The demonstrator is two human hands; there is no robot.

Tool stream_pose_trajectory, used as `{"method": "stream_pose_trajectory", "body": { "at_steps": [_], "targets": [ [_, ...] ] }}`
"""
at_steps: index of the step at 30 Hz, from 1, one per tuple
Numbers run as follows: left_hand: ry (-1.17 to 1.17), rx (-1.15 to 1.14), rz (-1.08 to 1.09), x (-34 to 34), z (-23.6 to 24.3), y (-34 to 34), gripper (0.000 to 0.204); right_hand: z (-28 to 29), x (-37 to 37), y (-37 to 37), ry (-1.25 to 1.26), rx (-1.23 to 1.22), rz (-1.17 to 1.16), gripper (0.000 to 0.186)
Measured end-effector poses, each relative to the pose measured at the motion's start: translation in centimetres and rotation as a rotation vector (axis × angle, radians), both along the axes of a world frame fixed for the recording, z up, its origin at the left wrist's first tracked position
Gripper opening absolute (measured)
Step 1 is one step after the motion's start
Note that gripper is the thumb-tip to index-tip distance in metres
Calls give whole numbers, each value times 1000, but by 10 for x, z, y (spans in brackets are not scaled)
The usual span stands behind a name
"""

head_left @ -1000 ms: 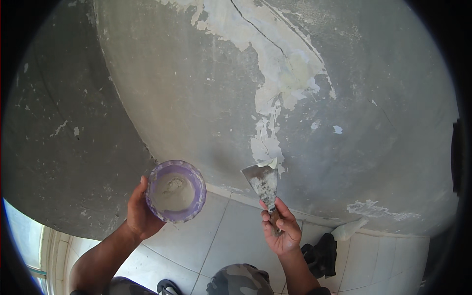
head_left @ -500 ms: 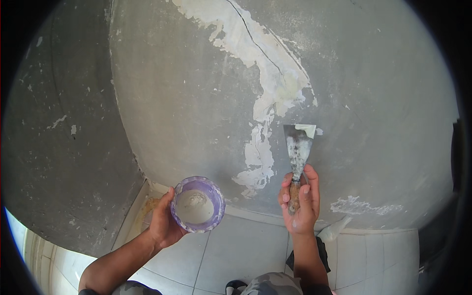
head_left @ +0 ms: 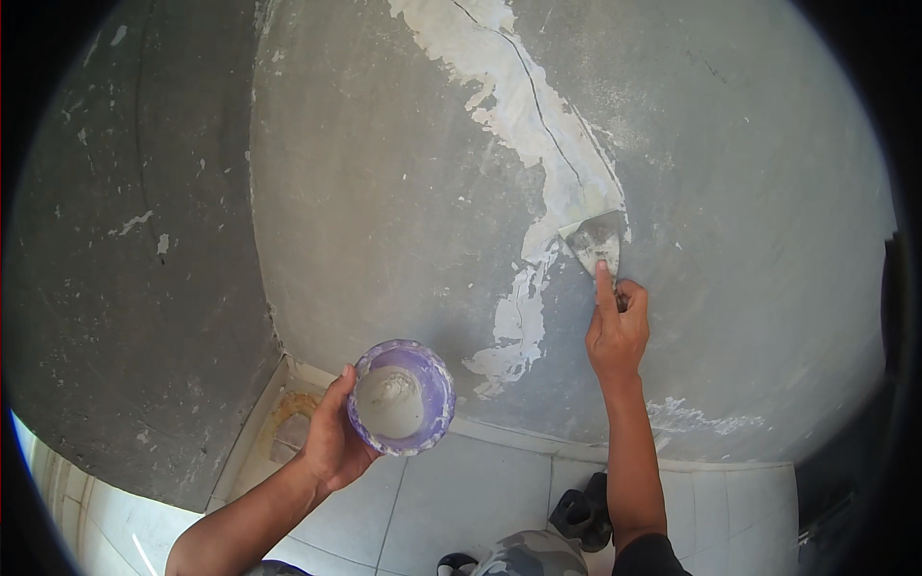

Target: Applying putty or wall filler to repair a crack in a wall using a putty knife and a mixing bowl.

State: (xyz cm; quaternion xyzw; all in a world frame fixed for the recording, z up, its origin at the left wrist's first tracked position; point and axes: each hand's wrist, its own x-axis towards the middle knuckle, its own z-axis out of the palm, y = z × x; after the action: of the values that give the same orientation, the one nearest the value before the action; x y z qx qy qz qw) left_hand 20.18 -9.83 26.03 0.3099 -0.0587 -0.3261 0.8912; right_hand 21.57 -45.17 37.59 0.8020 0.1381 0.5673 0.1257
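Observation:
My left hand (head_left: 336, 437) grips a purple bowl (head_left: 440, 384) by its left side. Pale grey-white filler paste (head_left: 389, 408) lies inside, and dried smears coat the rim. In my right hand (head_left: 619, 331) is a putty knife (head_left: 597, 235), its handle mostly hidden by my fingers, with the index finger stretched along the blade. The blade's wide edge rests against the wall at the lower end of a whitish patch (head_left: 543, 125). A dark crack (head_left: 538, 96) runs down through that patch.
The grey wall (head_left: 384, 211) meets a darker wall (head_left: 125, 317) in a corner at left. A smaller bare patch (head_left: 509, 350) and a pale scraped streak (head_left: 706, 418) show lower down. White floor tiles (head_left: 471, 490) lie below, with dark shoes (head_left: 581, 514) near my right forearm.
My right hand has raised the putty knife and turned it over so the blade meets the wall; the pale dab at its corner no longer shows. The bowl has shifted slightly right in view.

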Motion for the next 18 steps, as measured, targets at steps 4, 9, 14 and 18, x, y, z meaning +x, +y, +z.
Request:
{"method": "stream_pose_trajectory", "body": {
  "at_steps": [4,9,14,18],
  "targets": [
    [5,-9,-3,0,2,-3,77,2,0,-2,23,-43,-109,69],
    [38,-40,-16,1,-4,-2,72,-20,-24,0,113,10,-190,70],
    [39,-32,16,1,0,-2,72,2,-37,28,75,71,-45,69],
    [21,-38,0,2,3,-5,72,27,-30,51,44,-17,-159,69]
  ]
}}
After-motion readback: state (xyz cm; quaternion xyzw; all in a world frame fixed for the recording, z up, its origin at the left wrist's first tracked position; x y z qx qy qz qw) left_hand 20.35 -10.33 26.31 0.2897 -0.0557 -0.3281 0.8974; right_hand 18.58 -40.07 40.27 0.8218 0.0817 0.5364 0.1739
